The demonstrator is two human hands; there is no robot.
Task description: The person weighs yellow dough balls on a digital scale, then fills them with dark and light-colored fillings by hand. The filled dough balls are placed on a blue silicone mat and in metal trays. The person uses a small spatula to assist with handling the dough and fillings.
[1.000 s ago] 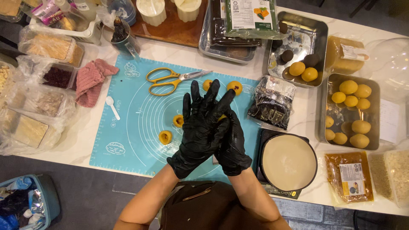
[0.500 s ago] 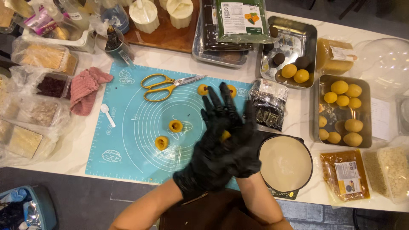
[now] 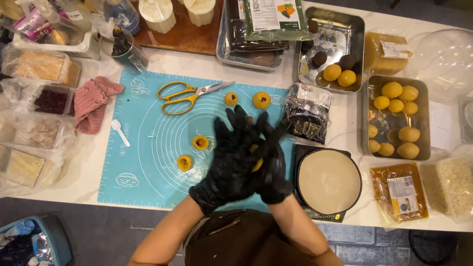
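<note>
Both my hands wear black gloves and press palm to palm over the blue silicone mat [image 3: 148, 162]. My left hand [image 3: 227, 162] lies over my right hand [image 3: 272, 170], with a yellow dough ball [image 3: 255, 164] showing between the palms, fingers spread. On the mat lie two small open dough cups [image 3: 200, 143] [image 3: 185, 162] and two filled yellow pieces [image 3: 231, 98] [image 3: 261, 100]. Yellow-handled scissors [image 3: 185, 95] rest at the mat's top.
A bowl on a black scale [image 3: 328, 181] sits right of my hands. Metal trays of yellow balls [image 3: 396, 118] and dark balls [image 3: 335, 66] stand at the right. A dark bag [image 3: 307, 112], pink cloth [image 3: 93, 103], white spoon [image 3: 119, 132] and bagged ingredients [image 3: 39, 69] line the left.
My joined hands have shifted right and slid against each other, and the camera view has drifted. The yellow dough between the palms now shows more.
</note>
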